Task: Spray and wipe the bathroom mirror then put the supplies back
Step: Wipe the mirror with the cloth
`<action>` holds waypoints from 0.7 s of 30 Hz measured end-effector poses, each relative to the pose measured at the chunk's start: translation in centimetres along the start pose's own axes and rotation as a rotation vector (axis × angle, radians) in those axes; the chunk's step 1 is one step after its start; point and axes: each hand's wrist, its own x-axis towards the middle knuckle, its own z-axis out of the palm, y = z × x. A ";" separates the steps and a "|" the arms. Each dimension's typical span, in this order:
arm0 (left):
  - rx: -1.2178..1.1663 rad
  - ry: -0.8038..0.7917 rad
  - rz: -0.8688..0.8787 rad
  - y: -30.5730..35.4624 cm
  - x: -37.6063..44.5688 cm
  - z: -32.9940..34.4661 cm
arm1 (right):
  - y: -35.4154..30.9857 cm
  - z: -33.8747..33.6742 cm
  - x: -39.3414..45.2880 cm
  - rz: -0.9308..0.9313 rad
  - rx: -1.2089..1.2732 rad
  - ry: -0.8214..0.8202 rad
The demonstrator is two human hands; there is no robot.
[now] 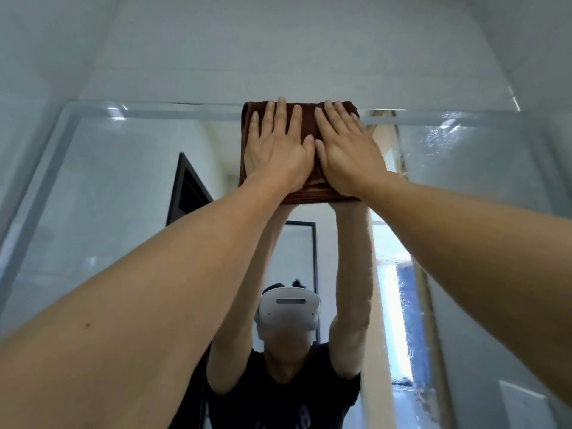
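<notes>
A folded brown cloth [309, 119] lies flat against the bathroom mirror [108, 196], its top edge level with the mirror's upper rim. My left hand [277, 147] presses on the cloth's left half with straight, spread fingers. My right hand [346, 150] presses on the right half the same way, thumbs touching in the middle. Both arms reach up and forward. Wet droplets and streaks show on the glass at the right [439, 134]. No spray bottle is in view.
White tiled wall [278, 51] rises above the mirror. The glass reflects a person with raised arms, a dark door frame [185, 187] and a bright doorway [399, 305]. The mirror's bevelled left edge [40, 168] slants down at the left.
</notes>
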 end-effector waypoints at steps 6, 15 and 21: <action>-0.014 0.012 0.008 4.4 0.5 0.8 | 4.5 -0.4 -1.2 0.000 -0.023 -0.008; -0.002 0.011 0.020 11.5 1.4 1.6 | 11.3 -1.5 -3.0 0.014 -0.053 -0.022; -0.029 0.005 0.027 16.4 2.2 2.4 | 16.3 -2.4 -4.0 0.013 -0.071 -0.028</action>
